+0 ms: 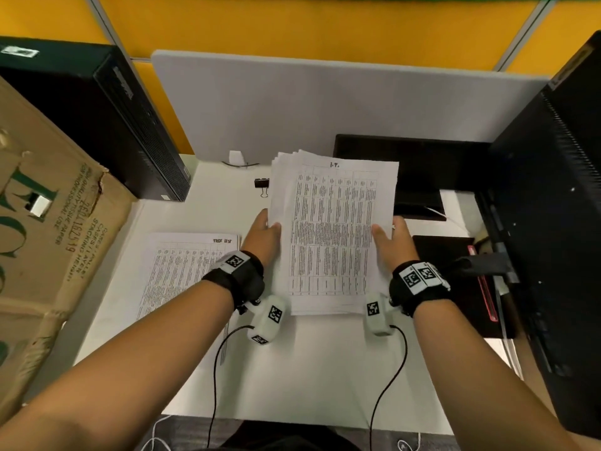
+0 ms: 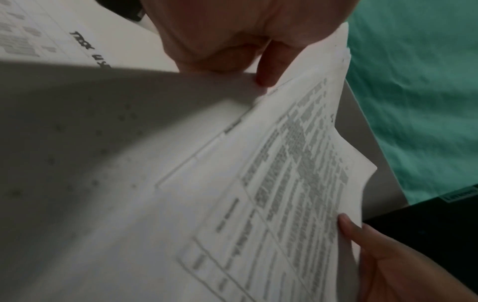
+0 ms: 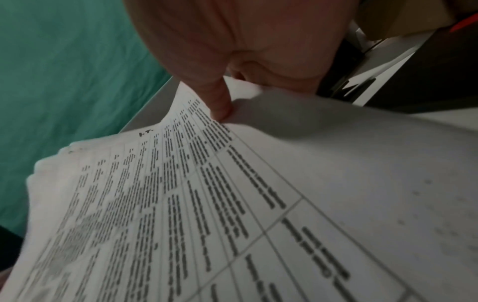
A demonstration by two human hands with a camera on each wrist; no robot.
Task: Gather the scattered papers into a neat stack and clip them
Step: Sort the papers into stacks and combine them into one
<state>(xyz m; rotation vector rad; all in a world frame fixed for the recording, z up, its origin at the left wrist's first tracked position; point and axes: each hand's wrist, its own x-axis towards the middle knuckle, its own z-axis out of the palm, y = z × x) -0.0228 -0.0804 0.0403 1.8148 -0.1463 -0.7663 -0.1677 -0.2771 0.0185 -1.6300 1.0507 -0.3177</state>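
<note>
A bundle of printed papers [image 1: 331,229] stands tilted on its lower edge on the white desk [image 1: 292,369], its top corners fanned unevenly. My left hand [image 1: 265,234] grips its left edge, thumb on the front sheet. My right hand [image 1: 392,239] grips the right edge the same way. The wrist views show the papers [image 2: 292,183] [image 3: 194,204] close up with a thumb [image 2: 269,67] [image 3: 220,102] pressed on the printed table. Another printed sheet [image 1: 182,271] lies flat on the desk to the left. A black binder clip [image 1: 262,184] lies behind the bundle's left side.
A cardboard paper box [image 1: 48,239] and a black computer case [image 1: 107,115] stand at the left. A monitor [image 1: 553,222] and dark items fill the right side. A grey partition [image 1: 325,105] closes the back. Cables hang off the desk's front edge.
</note>
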